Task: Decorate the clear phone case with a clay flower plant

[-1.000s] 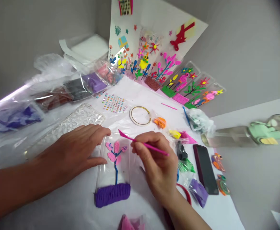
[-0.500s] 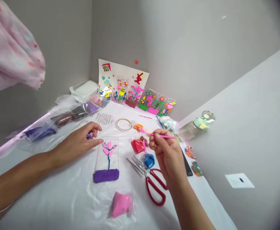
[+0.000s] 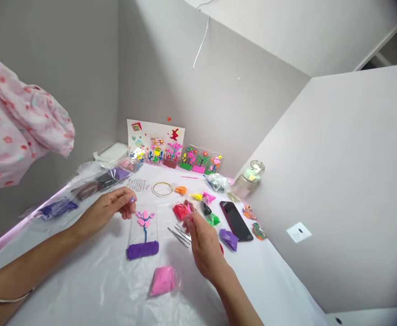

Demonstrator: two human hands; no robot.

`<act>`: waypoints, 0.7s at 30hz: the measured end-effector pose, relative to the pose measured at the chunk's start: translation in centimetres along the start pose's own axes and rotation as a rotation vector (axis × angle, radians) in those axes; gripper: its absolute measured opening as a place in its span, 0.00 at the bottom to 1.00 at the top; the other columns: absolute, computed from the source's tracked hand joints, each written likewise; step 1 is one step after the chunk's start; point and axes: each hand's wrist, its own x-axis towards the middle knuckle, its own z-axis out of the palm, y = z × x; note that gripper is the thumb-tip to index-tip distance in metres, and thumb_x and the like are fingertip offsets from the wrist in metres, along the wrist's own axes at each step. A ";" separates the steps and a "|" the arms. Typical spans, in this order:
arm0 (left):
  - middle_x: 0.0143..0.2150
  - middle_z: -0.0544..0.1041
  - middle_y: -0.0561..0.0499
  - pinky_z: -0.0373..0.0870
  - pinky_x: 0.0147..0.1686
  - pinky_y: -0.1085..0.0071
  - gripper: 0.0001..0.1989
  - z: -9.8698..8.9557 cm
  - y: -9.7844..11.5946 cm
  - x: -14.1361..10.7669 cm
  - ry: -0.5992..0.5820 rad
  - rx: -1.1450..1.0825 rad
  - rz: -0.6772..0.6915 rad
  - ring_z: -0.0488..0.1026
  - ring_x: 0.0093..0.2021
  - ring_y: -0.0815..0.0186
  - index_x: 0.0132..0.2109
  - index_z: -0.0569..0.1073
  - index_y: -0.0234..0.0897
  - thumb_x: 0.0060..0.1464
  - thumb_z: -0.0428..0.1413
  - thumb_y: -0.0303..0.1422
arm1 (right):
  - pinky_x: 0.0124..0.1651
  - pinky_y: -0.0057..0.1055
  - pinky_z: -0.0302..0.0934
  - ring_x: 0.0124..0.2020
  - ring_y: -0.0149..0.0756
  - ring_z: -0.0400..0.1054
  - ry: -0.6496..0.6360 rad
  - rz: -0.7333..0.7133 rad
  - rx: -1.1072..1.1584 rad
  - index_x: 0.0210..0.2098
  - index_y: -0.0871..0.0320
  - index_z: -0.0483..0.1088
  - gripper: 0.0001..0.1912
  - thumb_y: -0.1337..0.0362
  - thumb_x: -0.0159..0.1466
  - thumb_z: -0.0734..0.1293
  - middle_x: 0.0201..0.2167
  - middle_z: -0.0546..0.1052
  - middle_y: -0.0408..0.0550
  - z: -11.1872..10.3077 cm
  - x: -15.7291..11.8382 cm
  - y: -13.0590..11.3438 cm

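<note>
My left hand is closed in a pinch on a small lavender piece of clay, just left of the clear phone case. The clear case lies flat, bearing a purple clay base, a blue stem and pink clay petals. My right hand is closed over the scissors, with a bit of pink at its fingertips from the slim pink modelling tool, mostly hidden. The scissors' blades and tweezers show left of that hand; the scissors' handles are largely covered.
A pink clay packet lies in front. Red, green and purple packets surround my right hand. Beyond are a phone, gold bangles, a jar and decorated cases against the wall.
My right hand has come down and left, over the scissors, and its tool is now mostly hidden. The left fingers have closed into a pinch on the lavender piece. The view has tilted up and right.
</note>
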 end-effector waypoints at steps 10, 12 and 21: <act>0.39 0.80 0.52 0.77 0.44 0.66 0.23 0.6 -1.8 0.2 0.001 0.054 -0.009 0.78 0.39 0.60 0.47 0.80 0.44 0.58 0.63 0.58 | 0.33 0.32 0.57 0.36 0.41 0.78 -0.417 0.018 -0.275 0.43 0.57 0.74 0.05 0.70 0.75 0.66 0.40 0.83 0.50 0.0 0.0 -0.8; 0.44 0.81 0.50 0.78 0.48 0.64 0.24 0.7 -1.8 0.2 0.017 0.036 -0.011 0.79 0.45 0.58 0.48 0.78 0.44 0.55 0.65 0.57 | 0.34 0.32 0.59 0.38 0.42 0.79 -0.473 0.018 -0.278 0.42 0.58 0.75 0.03 0.69 0.74 0.69 0.40 0.83 0.50 -0.4 0.1 -1.2; 0.34 0.79 0.51 0.75 0.41 0.64 0.25 1.4 -1.3 0.1 -0.058 0.009 -0.020 0.77 0.38 0.58 0.37 0.77 0.42 0.52 0.65 0.60 | 0.40 0.33 0.60 0.39 0.40 0.77 -0.479 0.076 -0.238 0.37 0.58 0.77 0.14 0.70 0.77 0.64 0.38 0.82 0.50 -0.5 0.5 -0.8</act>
